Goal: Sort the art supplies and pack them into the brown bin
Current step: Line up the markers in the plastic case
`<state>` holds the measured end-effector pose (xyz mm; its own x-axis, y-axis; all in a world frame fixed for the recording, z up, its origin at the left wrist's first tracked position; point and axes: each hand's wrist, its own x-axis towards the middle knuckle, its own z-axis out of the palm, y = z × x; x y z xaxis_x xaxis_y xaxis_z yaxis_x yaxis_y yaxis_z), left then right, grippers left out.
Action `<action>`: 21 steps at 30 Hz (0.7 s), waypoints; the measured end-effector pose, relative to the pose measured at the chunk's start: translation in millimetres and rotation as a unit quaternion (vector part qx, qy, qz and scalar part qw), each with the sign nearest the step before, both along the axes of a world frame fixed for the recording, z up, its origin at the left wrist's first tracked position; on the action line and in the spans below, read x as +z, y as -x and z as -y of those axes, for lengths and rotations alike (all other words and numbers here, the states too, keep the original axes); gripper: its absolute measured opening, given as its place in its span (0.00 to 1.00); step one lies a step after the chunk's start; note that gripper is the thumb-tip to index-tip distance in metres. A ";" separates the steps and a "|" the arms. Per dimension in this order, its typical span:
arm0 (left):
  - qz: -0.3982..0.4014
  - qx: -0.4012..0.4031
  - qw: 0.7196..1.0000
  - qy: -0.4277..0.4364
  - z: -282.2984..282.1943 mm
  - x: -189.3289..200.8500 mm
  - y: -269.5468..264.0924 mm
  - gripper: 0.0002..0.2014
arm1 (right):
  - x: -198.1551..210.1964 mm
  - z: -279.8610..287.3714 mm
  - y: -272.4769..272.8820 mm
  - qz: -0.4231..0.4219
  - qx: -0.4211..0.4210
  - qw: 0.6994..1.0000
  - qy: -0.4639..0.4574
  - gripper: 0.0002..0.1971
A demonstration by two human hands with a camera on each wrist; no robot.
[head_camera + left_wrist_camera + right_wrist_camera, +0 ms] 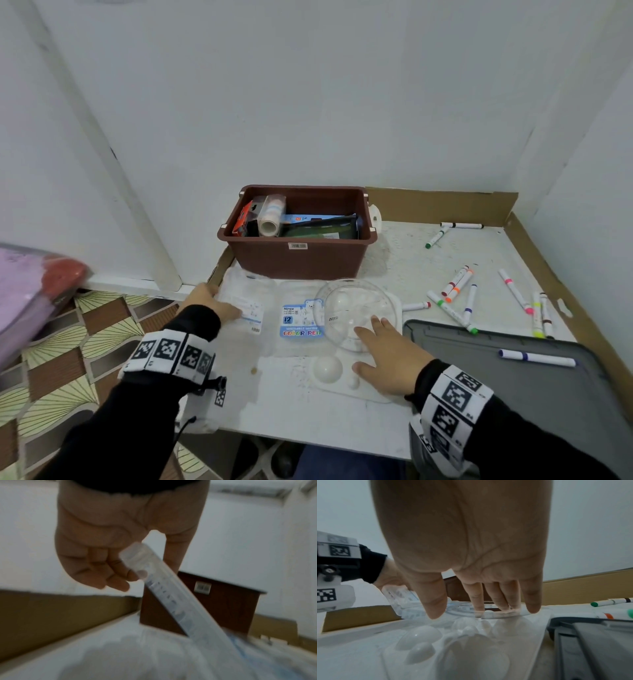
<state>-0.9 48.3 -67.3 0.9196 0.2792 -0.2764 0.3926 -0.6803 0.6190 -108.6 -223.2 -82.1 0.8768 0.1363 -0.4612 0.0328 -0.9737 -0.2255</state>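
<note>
The left hand pinches the edge of a clear pen case, lifting that side; the right hand lies spread, fingers straight, over a clear bowl sitting on a white palette. The bin stands just beyond both hands.

Tipping the case further could shove the bowl, likely light and slippery, off the palette. Markers lie loose beyond the right hand.

Only the left wrist view shows the pinch; the head view alone shows the bin's contents.
</note>
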 end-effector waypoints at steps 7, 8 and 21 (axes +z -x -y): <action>0.209 -0.086 0.931 0.285 28.5 69.5 40.8 0.20 | 12.0 4.9 -0.6 0.130 -0.056 0.986 -0.086 0.26; 0.234 -0.114 0.918 0.299 37.5 81.1 49.0 0.21 | 16.9 4.4 0.1 0.145 -0.080 0.976 -0.140 0.24; 0.045 -0.288 0.851 0.436 156.2 68.2 99.6 0.15 | 66.1 27.9 44.1 0.103 -0.247 0.747 -0.609 0.24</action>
